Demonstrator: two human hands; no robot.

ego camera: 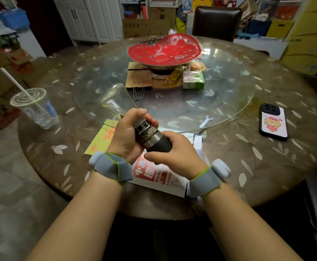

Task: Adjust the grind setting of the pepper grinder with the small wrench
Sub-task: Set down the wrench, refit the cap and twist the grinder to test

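Note:
The pepper grinder point(150, 135) has a clear body full of peppercorns, a metal band and a black end. It is held tilted above the table's near edge. My left hand point(129, 134) grips its clear body, and my right hand point(174, 151) grips its black end. The small flat metal wrench point(206, 121) lies on the table to the right of both hands, at the rim of the glass turntable, with neither hand touching it.
A phone point(273, 122) lies face down at the right. A plastic cup with a straw point(36, 108) stands at the left, an overturned glass point(114, 99) just beyond my left hand. Papers point(159, 176) lie under my hands. A red dish point(163, 48) and boxes fill the turntable's middle.

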